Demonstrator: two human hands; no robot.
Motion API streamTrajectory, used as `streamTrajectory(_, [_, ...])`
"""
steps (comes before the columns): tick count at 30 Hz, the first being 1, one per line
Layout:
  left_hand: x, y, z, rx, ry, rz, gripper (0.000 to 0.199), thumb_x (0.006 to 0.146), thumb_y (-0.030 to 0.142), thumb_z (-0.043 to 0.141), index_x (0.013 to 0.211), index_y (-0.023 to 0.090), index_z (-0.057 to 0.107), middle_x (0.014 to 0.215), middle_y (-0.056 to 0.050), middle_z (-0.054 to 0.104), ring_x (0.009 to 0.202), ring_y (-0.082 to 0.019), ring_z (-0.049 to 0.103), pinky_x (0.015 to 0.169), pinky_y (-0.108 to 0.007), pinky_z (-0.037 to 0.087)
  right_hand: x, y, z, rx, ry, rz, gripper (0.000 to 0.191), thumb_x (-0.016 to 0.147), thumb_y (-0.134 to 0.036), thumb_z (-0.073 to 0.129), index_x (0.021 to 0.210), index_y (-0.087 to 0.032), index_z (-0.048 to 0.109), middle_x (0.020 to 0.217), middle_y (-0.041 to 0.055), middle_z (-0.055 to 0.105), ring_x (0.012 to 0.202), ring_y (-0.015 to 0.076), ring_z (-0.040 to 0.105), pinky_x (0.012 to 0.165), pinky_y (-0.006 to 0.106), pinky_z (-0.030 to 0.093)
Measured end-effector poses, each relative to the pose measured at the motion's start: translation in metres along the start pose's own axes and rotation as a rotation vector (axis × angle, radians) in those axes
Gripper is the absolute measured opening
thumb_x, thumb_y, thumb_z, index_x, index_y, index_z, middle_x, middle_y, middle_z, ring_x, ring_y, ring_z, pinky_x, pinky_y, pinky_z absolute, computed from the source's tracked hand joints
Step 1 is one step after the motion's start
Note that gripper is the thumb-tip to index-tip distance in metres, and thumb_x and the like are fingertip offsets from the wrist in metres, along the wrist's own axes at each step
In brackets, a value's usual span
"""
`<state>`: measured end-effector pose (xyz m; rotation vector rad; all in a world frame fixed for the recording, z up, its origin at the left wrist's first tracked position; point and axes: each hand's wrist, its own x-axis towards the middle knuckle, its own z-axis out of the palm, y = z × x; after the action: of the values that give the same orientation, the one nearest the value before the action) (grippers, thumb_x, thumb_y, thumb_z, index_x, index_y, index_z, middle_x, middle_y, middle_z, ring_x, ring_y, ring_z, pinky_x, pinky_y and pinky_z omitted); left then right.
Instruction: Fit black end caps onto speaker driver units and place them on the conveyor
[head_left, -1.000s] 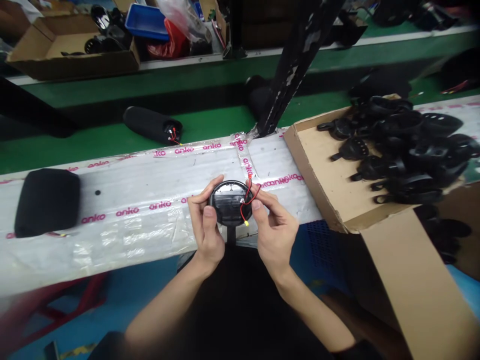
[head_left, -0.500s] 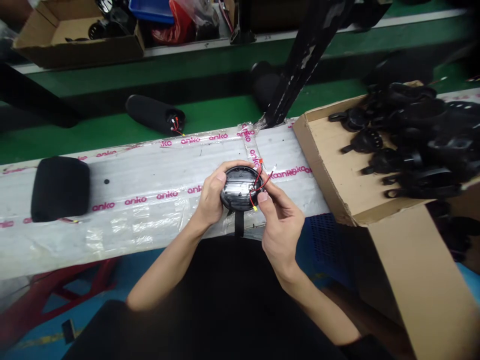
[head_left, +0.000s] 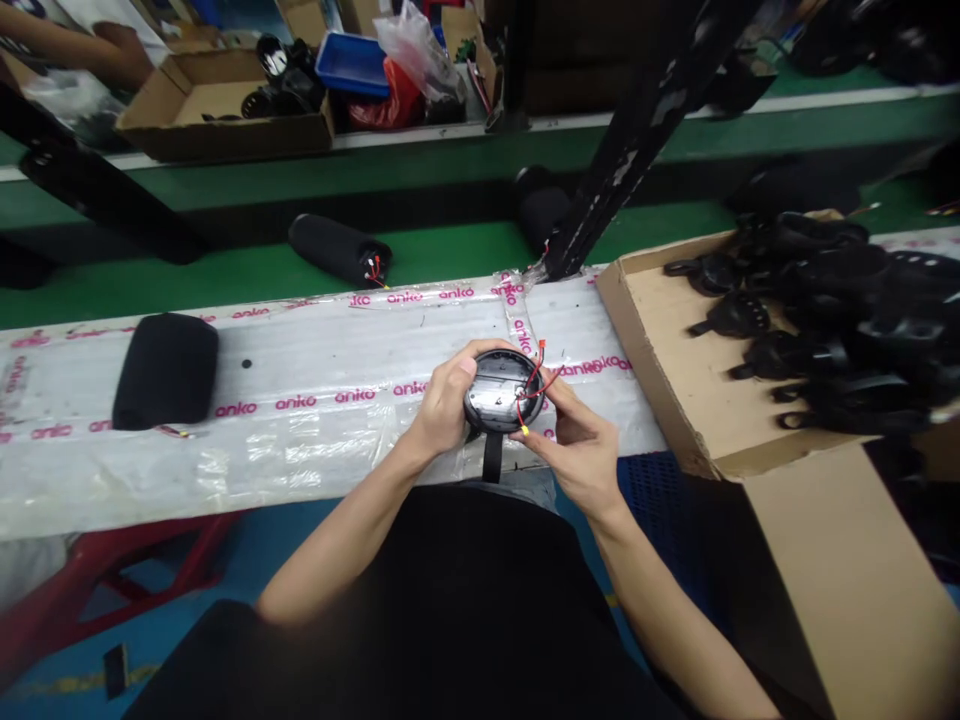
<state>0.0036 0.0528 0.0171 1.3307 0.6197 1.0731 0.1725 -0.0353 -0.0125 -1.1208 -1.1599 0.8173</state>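
Observation:
A black oval plastic housing (head_left: 495, 395) is held up over the near edge of the bench, its open, glossy inside facing me. Thin red and black wires (head_left: 534, 382) come out of it, with a red connector at the top and a yellow one at the lower right. A black strap (head_left: 492, 457) hangs below. My left hand (head_left: 448, 400) is closed around the housing's left side, thumb on the rim. At the right rim, my right hand (head_left: 581, 440) grips with its thumb beside the yellow connector; its fingertips are partly hidden behind the housing.
On the taped bench (head_left: 300, 370) lies a black fabric-covered speaker (head_left: 166, 370). Another speaker (head_left: 337, 248) with wires rests on the green surface beyond. To the right, a cardboard box (head_left: 652, 380) holds several black parts. A black post (head_left: 630, 140) rises at the bench's far edge.
The view has shifted, showing more of the far side. My right thumb has moved down the rim toward the yellow connector, and the white connector no longer shows.

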Motion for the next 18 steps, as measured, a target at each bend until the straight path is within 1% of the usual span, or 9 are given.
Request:
streamTrajectory(4, [-0.004, 0.003, -0.003, 0.067, -0.033, -0.025, 0.054, 0.109, 0.06, 0.041, 0.128, 0.02, 0.073, 0.13, -0.013, 0.076, 0.122, -0.032, 0.072, 0.11, -0.048, 0.055, 0.0, -0.001, -0.007, 0.02, -0.045, 0.073, 0.068, 0.079, -0.027, 0.096, 0.142, -0.036, 0.073, 0.159, 0.0056, 0.065, 0.156, 0.0328, 0.052, 0.135, 0.065, 0.032])
streamTrajectory(6, [-0.002, 0.009, -0.012, 0.132, -0.136, -0.009, 0.057, 0.111, 0.061, 0.038, 0.137, 0.023, 0.071, 0.142, -0.014, 0.072, 0.134, -0.033, 0.068, 0.118, -0.05, 0.051, 0.0, -0.001, -0.013, 0.056, -0.088, 0.092, 0.069, 0.082, -0.026, 0.092, 0.146, -0.037, 0.07, 0.165, 0.0065, 0.058, 0.16, 0.0326, 0.046, 0.133, 0.062, 0.036])
streamTrajectory(8, [0.011, 0.019, -0.033, 0.224, -0.284, 0.02, 0.059, 0.111, 0.063, 0.035, 0.149, 0.028, 0.064, 0.155, -0.013, 0.064, 0.143, -0.033, 0.063, 0.123, -0.052, 0.048, 0.0, 0.003, -0.019, 0.072, -0.127, 0.13, 0.078, 0.083, -0.026, 0.091, 0.154, -0.037, 0.062, 0.168, 0.0076, 0.055, 0.161, 0.0326, 0.045, 0.132, 0.061, 0.039])
streamTrajectory(10, [0.035, 0.034, -0.067, 0.37, -0.377, 0.059, 0.057, 0.112, 0.059, 0.037, 0.157, 0.032, 0.056, 0.159, -0.012, 0.062, 0.145, -0.031, 0.062, 0.124, -0.052, 0.048, -0.001, 0.012, -0.02, 0.018, -0.179, 0.195, 0.087, 0.081, -0.025, 0.092, 0.159, -0.037, 0.056, 0.166, 0.0091, 0.057, 0.159, 0.0335, 0.048, 0.131, 0.061, 0.04])
streamTrajectory(11, [0.05, 0.043, -0.09, 0.477, -0.377, 0.074, 0.052, 0.112, 0.052, 0.041, 0.158, 0.033, 0.056, 0.156, -0.011, 0.064, 0.145, -0.03, 0.062, 0.124, -0.051, 0.047, -0.002, 0.017, -0.018, -0.027, -0.206, 0.224, 0.088, 0.078, -0.026, 0.093, 0.158, -0.036, 0.056, 0.162, 0.01, 0.061, 0.157, 0.0347, 0.051, 0.129, 0.062, 0.042])
streamTrajectory(13, [0.087, 0.059, -0.141, 0.779, -0.319, 0.139, 0.051, 0.105, 0.037, 0.055, 0.155, 0.027, 0.058, 0.155, -0.014, 0.065, 0.146, -0.031, 0.06, 0.128, -0.053, 0.042, -0.003, 0.029, -0.01, -0.088, -0.23, 0.248, 0.084, 0.072, -0.027, 0.097, 0.149, -0.031, 0.064, 0.147, 0.0115, 0.071, 0.146, 0.0376, 0.063, 0.121, 0.062, 0.052])
streamTrajectory(15, [0.122, 0.07, -0.193, 1.07, -0.279, 0.121, 0.068, 0.089, 0.025, 0.069, 0.156, 0.021, 0.057, 0.164, -0.018, 0.056, 0.153, -0.036, 0.052, 0.129, -0.056, 0.036, 0.0, 0.039, 0.0, -0.086, -0.238, 0.24, 0.08, 0.065, -0.027, 0.1, 0.139, -0.027, 0.068, 0.133, 0.0119, 0.078, 0.126, 0.038, 0.075, 0.107, 0.06, 0.063])
streamTrajectory(17, [0.147, 0.074, -0.234, 1.323, -0.336, -0.005, 0.091, 0.069, 0.022, 0.081, 0.156, 0.018, 0.055, 0.173, -0.02, 0.043, 0.161, -0.043, 0.038, 0.13, -0.063, 0.03, 0.015, 0.046, 0.011, -0.074, -0.269, 0.228, 0.079, 0.062, -0.028, 0.102, 0.134, -0.024, 0.069, 0.124, 0.012, 0.08, 0.11, 0.0357, 0.08, 0.098, 0.057, 0.067])
streamTrajectory(18, [0.155, 0.073, -0.249, 1.401, -0.37, -0.053, 0.097, 0.062, 0.021, 0.084, 0.154, 0.018, 0.056, 0.172, -0.021, 0.045, 0.16, -0.046, 0.037, 0.128, -0.065, 0.029, 0.028, 0.048, 0.017, -0.08, -0.291, 0.216, 0.077, 0.061, -0.028, 0.102, 0.132, -0.023, 0.07, 0.121, 0.012, 0.081, 0.107, 0.035, 0.08, 0.097, 0.057, 0.066])
